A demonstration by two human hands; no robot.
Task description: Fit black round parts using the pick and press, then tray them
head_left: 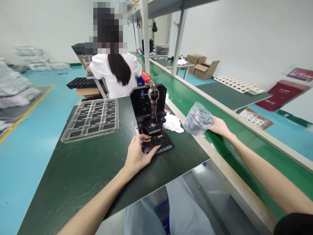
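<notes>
A black toggle-clamp press (153, 114) with a red handle stands on the green table. My left hand (140, 150) is at its base, thumb and fingers closed around the edges of a round black part (156, 141) lying in the fixture. Out to the right, my right hand (219, 126) grips the side of a clear plastic bag (197, 120) holding a stack of dark, patterned round parts. Some of that hand's fingertips are hidden by the bag. Crumpled white cloth or tissue (173, 123) lies between the press and the bag.
A clear compartment tray (93, 117) with dark pieces sits on the left of the green table (102, 169). Along the right runs a green conveyor belt (220, 114) with a pale metal rail. A co-worker in a white shirt (117, 73) sits beyond the table.
</notes>
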